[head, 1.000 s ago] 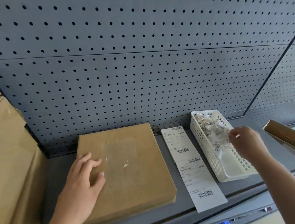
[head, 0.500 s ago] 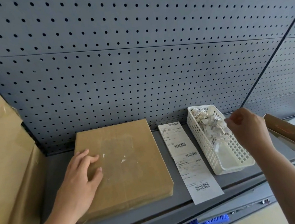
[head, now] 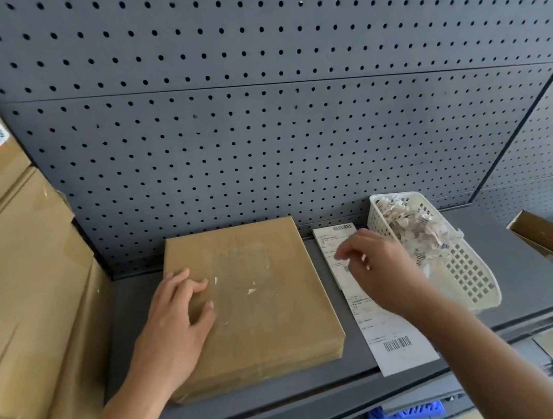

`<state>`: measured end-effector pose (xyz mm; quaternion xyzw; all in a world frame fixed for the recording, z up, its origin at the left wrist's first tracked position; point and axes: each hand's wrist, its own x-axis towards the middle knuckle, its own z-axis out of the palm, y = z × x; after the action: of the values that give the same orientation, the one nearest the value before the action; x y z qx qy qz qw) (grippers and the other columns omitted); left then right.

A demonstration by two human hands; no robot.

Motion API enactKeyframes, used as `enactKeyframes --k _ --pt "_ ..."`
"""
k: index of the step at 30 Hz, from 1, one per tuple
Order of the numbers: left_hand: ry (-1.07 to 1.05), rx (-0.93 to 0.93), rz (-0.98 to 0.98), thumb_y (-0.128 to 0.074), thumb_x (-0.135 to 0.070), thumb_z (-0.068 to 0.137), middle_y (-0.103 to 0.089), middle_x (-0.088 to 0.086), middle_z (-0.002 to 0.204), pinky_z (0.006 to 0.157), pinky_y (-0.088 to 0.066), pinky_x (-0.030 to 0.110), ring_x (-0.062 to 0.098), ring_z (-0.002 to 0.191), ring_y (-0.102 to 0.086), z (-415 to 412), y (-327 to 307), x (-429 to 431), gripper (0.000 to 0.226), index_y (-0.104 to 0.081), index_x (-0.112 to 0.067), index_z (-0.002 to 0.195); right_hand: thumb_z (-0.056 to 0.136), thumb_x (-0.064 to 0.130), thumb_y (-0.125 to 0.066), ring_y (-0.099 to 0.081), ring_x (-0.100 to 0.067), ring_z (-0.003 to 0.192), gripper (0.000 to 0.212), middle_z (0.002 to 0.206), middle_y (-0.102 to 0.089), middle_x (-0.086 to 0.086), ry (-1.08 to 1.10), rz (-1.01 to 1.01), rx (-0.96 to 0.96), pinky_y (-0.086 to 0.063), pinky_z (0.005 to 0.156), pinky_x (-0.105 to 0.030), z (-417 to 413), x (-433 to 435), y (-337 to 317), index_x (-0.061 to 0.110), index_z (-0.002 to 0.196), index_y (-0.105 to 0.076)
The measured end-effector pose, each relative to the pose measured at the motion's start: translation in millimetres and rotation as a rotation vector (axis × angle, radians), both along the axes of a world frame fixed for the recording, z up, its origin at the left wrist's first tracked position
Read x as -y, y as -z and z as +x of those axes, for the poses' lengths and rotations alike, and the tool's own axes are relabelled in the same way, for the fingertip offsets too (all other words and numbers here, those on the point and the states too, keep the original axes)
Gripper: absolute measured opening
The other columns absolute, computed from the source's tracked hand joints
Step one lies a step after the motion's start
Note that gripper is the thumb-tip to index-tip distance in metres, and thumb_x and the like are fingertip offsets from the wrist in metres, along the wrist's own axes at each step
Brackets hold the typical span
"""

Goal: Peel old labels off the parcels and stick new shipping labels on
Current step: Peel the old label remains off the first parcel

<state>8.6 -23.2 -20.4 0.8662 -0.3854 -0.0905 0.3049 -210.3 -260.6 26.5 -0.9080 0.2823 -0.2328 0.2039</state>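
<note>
Well, behind everything runs the grey pegboard (head: 258, 125), and at the far left stand the stacked boxes (head: 19, 290), brown and taped. Below is the shelf (head: 533, 266), and on it, left of middle, lies the parcel (head: 263, 314), flat, its top bare but for a dull patch and a few white specks, so the old label looks to be off already. Just right of the parcel, apart from it, lies the strip (head: 398, 350) of new labels, running near to far, and right of that again sits the white basket (head: 475, 276), its far end heaped with scraps (head: 411, 225). The left hand (head: 174, 324) rests on the parcel's left part, fingers straight and spread, steadying it. The right hand (head: 382, 269) hangs over the far half of the strip, fingers loosely bent and gripping nothing that I can make out; whether they touch the paper I cannot tell. I'd judge the step in hand is taking a fresh label. The next move calls for catching one label's corner, lifting it off its backing without a crease, then laying it square on that bare patch.
</note>
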Motion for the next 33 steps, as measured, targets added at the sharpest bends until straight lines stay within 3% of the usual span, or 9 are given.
enactKeyframes --k 5,7,10,13,26,29,33 --pt "0.001 -0.004 0.001 -0.049 -0.042 0.1 -0.018 -0.022 0.16 0.109 -0.039 0.039 -0.005 0.15 -0.002 0 0 0 0.038 -0.048 -0.035 0.137 0.088 -0.001 -0.055 -0.054 0.009 0.076 0.024 0.087 -0.057 0.017 -0.223 0.074 -0.002 -0.038 0.068 -0.006 50 -37 10 0.013 0.093 -0.073" --pt "0.0 -0.002 0.001 -0.049 -0.043 0.1 -0.017 -0.023 0.16 0.109 -0.04 0.038 -0.005 0.15 -0.002 0 0 -1 0.038 -0.048 -0.036 0.138 0.091 0.005 -0.053 -0.056 0.004 0.078 0.023 0.089 -0.057 0.022 -0.264 0.106 -0.038 -0.043 0.069 -0.012 65 -47 14 0.017 0.095 -0.072" --pt "0.004 0.01 -0.002 -0.05 -0.043 0.101 -0.016 -0.022 0.16 0.107 -0.04 0.034 -0.005 0.151 -0.001 -1 -1 -1 0.039 -0.047 -0.034 0.138 0.093 0.011 -0.05 -0.061 -0.007 0.085 0.025 0.096 -0.064 0.016 -0.303 0.142 -0.116 -0.051 0.075 -0.029 81 -54 20 0.023 0.097 -0.071" --pt "0.009 0.01 -0.02 -0.05 -0.042 0.101 -0.016 -0.022 0.16 0.105 -0.04 0.029 -0.005 0.15 0.0 -1 -1 -2 0.038 -0.047 -0.034 0.138 0.093 0.013 -0.048 -0.062 -0.009 0.086 0.026 0.098 -0.066 0.015 -0.286 0.114 -0.168 -0.052 0.075 -0.036 89 -55 26 0.027 0.095 -0.07" --pt "-0.001 0.004 -0.015 -0.05 -0.042 0.101 -0.016 -0.024 0.16 0.096 -0.045 0.03 -0.009 0.149 0.003 0 0 -3 0.034 -0.048 -0.036 0.135 0.088 0.027 -0.045 -0.057 -0.006 0.085 0.018 0.091 -0.066 0.017 -0.223 0.026 -0.145 -0.051 0.068 -0.033 93 -63 37 0.029 0.086 -0.062" --pt "-0.004 0.009 -0.018 -0.05 -0.041 0.101 -0.017 -0.025 0.159 0.091 -0.046 0.029 -0.01 0.149 0.003 1 2 -2 0.034 -0.049 -0.036 0.134 0.092 0.017 -0.05 -0.053 -0.002 0.082 0.019 0.093 -0.065 0.02 -0.214 0.053 -0.098 -0.047 0.067 -0.027 90 -63 36 0.03 0.089 -0.064" --pt "-0.003 0.015 -0.019 -0.05 -0.041 0.101 -0.018 -0.024 0.159 0.094 -0.046 0.029 -0.01 0.149 0.003 2 4 -2 0.034 -0.049 -0.035 0.134 0.091 0.017 -0.051 -0.057 -0.004 0.087 0.02 0.095 -0.066 0.021 -0.229 -0.003 -0.107 -0.049 0.065 -0.029 92 -66 37 0.031 0.091 -0.065"
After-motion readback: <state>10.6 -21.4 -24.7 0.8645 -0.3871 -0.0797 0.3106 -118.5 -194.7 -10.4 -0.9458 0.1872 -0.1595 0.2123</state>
